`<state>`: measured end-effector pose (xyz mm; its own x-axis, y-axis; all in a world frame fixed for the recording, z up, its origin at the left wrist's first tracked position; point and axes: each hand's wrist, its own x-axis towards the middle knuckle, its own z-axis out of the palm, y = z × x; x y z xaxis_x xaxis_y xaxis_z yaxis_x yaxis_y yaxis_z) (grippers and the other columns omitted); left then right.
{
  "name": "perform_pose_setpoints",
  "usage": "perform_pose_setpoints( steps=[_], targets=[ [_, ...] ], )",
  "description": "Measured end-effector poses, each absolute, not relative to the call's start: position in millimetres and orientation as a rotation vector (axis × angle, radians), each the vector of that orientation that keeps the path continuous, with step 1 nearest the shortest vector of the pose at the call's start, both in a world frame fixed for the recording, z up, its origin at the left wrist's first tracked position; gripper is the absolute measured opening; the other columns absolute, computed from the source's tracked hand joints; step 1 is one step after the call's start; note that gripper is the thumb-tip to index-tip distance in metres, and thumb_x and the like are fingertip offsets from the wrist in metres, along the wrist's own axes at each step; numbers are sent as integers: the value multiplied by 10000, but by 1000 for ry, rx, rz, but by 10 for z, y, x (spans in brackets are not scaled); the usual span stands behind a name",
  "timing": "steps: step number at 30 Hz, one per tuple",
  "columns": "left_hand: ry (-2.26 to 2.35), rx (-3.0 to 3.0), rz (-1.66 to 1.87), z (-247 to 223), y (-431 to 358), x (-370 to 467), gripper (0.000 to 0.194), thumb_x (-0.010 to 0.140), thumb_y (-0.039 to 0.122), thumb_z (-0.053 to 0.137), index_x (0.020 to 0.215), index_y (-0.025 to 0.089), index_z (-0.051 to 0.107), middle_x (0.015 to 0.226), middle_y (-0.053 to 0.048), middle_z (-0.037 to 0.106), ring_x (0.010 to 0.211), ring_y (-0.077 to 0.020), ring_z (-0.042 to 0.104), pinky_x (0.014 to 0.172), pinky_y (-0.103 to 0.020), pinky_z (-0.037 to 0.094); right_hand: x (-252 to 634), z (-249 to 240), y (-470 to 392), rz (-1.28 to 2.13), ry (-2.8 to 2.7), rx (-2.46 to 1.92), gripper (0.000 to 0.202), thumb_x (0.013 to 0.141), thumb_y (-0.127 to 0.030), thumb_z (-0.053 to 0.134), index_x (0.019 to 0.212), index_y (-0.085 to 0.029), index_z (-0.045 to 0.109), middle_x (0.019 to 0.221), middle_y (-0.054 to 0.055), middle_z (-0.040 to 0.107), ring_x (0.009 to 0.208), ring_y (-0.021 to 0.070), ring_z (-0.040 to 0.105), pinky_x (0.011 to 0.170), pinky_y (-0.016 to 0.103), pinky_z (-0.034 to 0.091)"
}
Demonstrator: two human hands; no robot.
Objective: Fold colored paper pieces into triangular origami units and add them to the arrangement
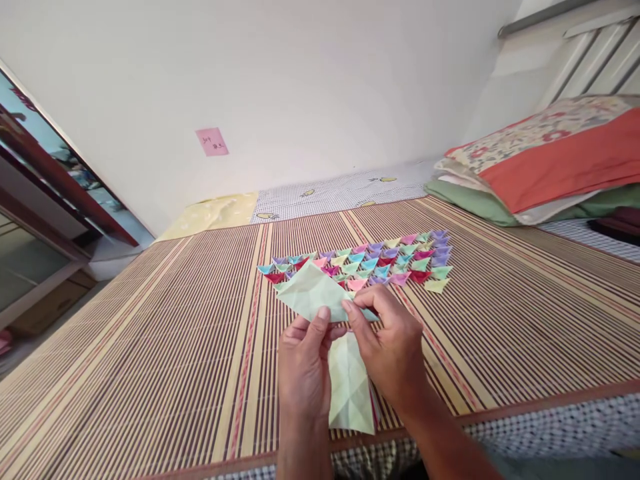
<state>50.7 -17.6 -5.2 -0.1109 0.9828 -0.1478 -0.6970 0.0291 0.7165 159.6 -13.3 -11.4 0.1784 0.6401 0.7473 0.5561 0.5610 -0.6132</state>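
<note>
A pale green sheet of origami paper (313, 290), creased and partly folded, is held up between both hands. My left hand (307, 347) pinches its lower edge, thumb in front and fingers behind. At the right corner my right hand (387, 330) grips the paper between thumb and index finger. Below the hands lies a stack of creased paper sheets (350, 393), pale green on top, partly hidden by my right hand. Beyond them, rows of small folded paper boats (370, 263) in many colours stand on the mat, some hidden behind the held sheet.
A striped bamboo mat (150, 347) covers the bed. Folded bedding (555, 153) in red, floral and green is piled at the right. A white wall (320, 87) with a pink note (212, 141) rises behind; a doorway (75, 160) opens at the left.
</note>
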Motion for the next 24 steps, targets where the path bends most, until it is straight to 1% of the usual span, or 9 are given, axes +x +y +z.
perform_pose_setpoints(
  steps=[4, 7, 10, 14, 16, 20, 22, 24],
  targets=[
    [806, 422, 1559, -89, -148, 521, 379, 498, 250, 1011, 787, 114, 807, 768, -43, 805, 584, -104, 695, 555, -169, 576, 1580, -116, -145, 161, -1455, -1106, 180, 963, -159, 618, 799, -209, 566, 751, -1, 615, 699, 160, 614, 684, 299, 497],
    [816, 409, 1564, -101, -130, 514, 390, 484, 251, 1012, 781, 108, 803, 728, -38, 780, 555, -91, 659, 535, -169, 550, 1578, -112, -154, 231, -1405, -1134, 162, 941, -183, 652, 796, -212, 586, 725, -7, 638, 661, 158, 619, 645, 290, 502],
    [826, 437, 1571, -104, -130, 508, 387, 493, 273, 1009, 776, 109, 802, 708, -30, 756, 525, -70, 603, 522, -168, 520, 1574, -110, -161, 285, -1350, -1150, 142, 922, -209, 679, 800, -211, 607, 718, -8, 663, 653, 161, 636, 638, 292, 515],
    [855, 510, 1595, -106, -147, 512, 351, 529, 322, 998, 733, 125, 790, 628, 0, 688, 507, -60, 536, 506, -164, 473, 1558, -117, -167, 351, -1283, -1152, 110, 898, -219, 705, 831, -210, 619, 743, -3, 686, 683, 170, 668, 645, 297, 541],
    [880, 560, 1606, -110, -155, 519, 334, 556, 347, 987, 697, 129, 778, 609, -1, 669, 525, -70, 536, 511, -168, 462, 1547, -126, -170, 377, -1251, -1145, 93, 890, -219, 709, 863, -214, 621, 778, 4, 694, 725, 180, 685, 659, 303, 557],
    [911, 627, 1628, -130, -155, 529, 325, 585, 368, 973, 687, 131, 776, 644, -20, 687, 560, -85, 546, 532, -181, 459, 1530, -134, -173, 391, -1218, -1127, 78, 886, -227, 705, 907, -215, 630, 824, 17, 705, 777, 192, 700, 691, 315, 579],
    [912, 633, 1644, -140, -147, 523, 313, 594, 361, 968, 668, 136, 764, 621, -8, 662, 553, -82, 530, 535, -182, 453, 1536, -120, -172, 472, -1219, -1101, 109, 871, -240, 716, 943, -210, 641, 835, 22, 715, 774, 192, 705, 687, 313, 587],
    [906, 621, 1651, -146, -136, 507, 315, 590, 352, 969, 643, 137, 745, 586, 10, 620, 529, -73, 496, 518, -177, 430, 1556, -97, -167, 662, -1248, -1070, 155, 841, -258, 748, 947, -204, 648, 820, 19, 727, 731, 186, 708, 642, 293, 582]
  ],
)
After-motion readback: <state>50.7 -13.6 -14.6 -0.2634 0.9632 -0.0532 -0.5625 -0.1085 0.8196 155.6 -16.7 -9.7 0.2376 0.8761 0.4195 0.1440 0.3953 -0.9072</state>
